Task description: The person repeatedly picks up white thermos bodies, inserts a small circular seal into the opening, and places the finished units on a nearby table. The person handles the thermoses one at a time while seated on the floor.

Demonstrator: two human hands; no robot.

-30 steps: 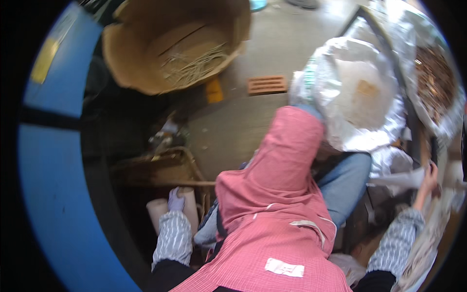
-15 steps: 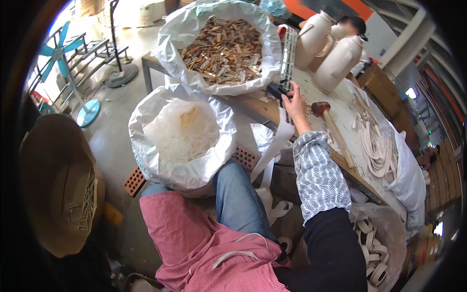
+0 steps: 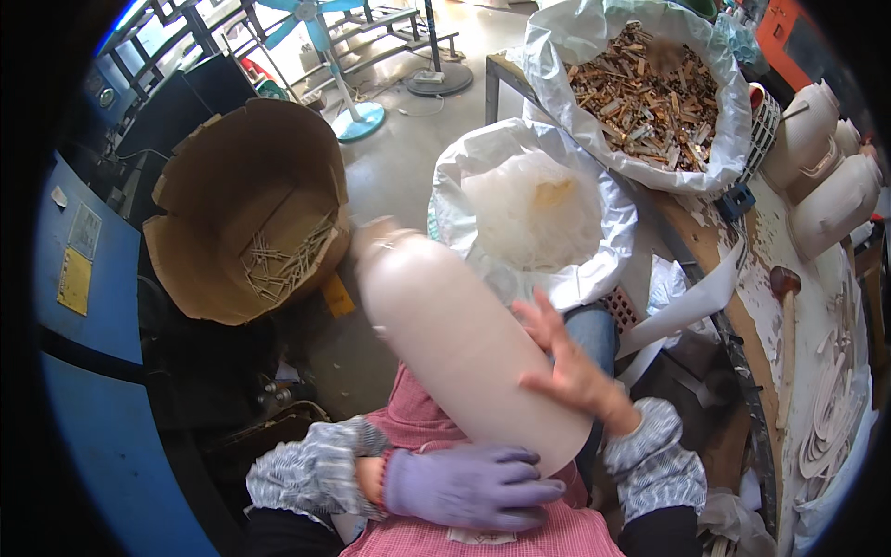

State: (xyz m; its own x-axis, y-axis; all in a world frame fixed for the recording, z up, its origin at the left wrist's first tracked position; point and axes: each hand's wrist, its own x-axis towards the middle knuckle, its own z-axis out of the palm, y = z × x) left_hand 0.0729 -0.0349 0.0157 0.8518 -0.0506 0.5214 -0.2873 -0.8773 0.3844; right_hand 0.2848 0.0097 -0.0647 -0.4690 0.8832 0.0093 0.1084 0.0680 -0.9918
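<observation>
a large pale plastic jug [image 3: 469, 343] lies tilted over the lap, the gloved left hand [image 3: 469, 485] cupped under its base and the bare right hand [image 3: 568, 367] spread open on its side. smooth and bulky, it looks slippery; base-and-flank support seems wisest.

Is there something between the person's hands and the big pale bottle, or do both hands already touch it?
Nothing visible stands between them. The left hand, in a purple glove, supports the pale bottle at its lower end, and the bare right hand lies flat against its side.
</observation>
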